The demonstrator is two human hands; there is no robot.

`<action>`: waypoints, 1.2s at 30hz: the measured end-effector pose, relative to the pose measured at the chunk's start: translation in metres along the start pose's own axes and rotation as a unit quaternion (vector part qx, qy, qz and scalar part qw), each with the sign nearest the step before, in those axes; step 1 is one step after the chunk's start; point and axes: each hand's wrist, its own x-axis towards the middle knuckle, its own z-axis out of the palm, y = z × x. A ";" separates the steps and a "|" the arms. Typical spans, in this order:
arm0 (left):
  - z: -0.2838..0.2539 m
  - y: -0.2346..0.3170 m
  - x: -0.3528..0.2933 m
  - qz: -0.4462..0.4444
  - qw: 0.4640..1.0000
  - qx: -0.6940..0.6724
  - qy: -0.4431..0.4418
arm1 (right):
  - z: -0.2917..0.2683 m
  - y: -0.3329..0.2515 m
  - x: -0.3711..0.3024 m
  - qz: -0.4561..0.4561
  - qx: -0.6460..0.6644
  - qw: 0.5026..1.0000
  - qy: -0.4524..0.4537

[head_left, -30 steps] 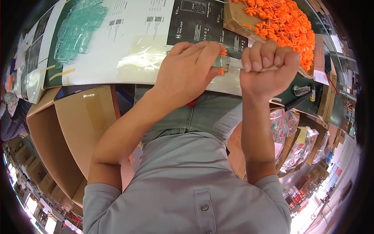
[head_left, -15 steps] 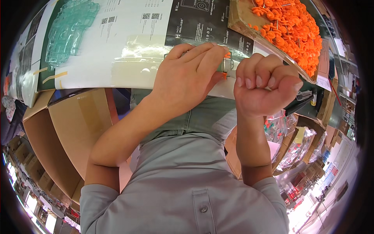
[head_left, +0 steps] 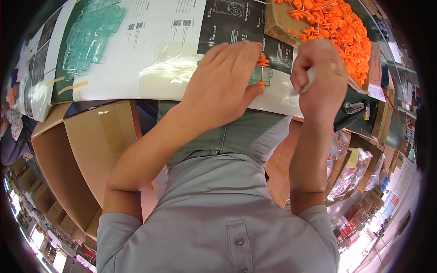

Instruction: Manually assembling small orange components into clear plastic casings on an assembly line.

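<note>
My left hand (head_left: 221, 86) reaches over the table's near edge, its fingers and thumb pressed round a small clear green plastic part (head_left: 267, 76). An orange wheel pair on a thin metal axle (head_left: 261, 69) lies across that part, with an orange end toward the thumb. Much of the part is hidden under my fingers. To the right, my right hand (head_left: 322, 77) is raised with its fingers curled in, blurred by motion. Something pale shows between those fingers, but I cannot make out what it is.
Clear green plastic parts (head_left: 93, 38) lie piled at the far left. Several orange wheel pieces (head_left: 346, 36) heap up in a cardboard tray (head_left: 278, 25) at the far right. A printed sheet (head_left: 154, 59) covers the table. An opened cardboard box (head_left: 98, 132) stands at the near left.
My right hand has turned over and moved right and slightly away from the part. My left hand keeps its grip, and the orange wheels now show more fully.
</note>
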 end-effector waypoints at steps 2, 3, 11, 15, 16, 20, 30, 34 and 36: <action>-0.003 0.001 0.003 0.007 1.000 -0.001 0.012 | 0.013 0.009 -0.006 -0.045 -0.156 0.987 -0.018; -0.005 0.001 0.000 -0.021 1.000 0.007 -0.015 | 0.020 0.018 -0.011 -0.081 -0.311 0.946 -0.040; -0.007 -0.001 -0.001 -0.038 0.997 0.029 -0.067 | 0.006 0.014 -0.024 -0.048 -0.497 0.866 -0.039; -0.009 0.001 -0.003 -0.061 0.993 0.033 -0.097 | 0.004 0.021 -0.029 -0.042 -0.477 0.876 -0.053; -0.010 0.001 -0.004 -0.060 0.993 0.033 -0.097 | 0.004 0.023 -0.028 -0.041 -0.467 0.881 -0.061; -0.012 -0.001 -0.001 -0.060 0.992 0.039 -0.101 | -0.019 0.019 -0.022 -0.091 -0.528 0.844 -0.006; -0.008 -0.007 0.003 -0.035 0.996 0.025 -0.082 | 0.025 0.028 0.020 -0.145 0.259 0.948 0.119; -0.009 -0.006 0.001 -0.050 0.994 0.014 -0.097 | 0.033 0.030 0.021 -0.118 0.236 0.950 0.166; -0.011 -0.006 0.000 -0.055 0.994 0.012 -0.098 | 0.030 0.030 0.020 -0.098 0.239 0.956 0.138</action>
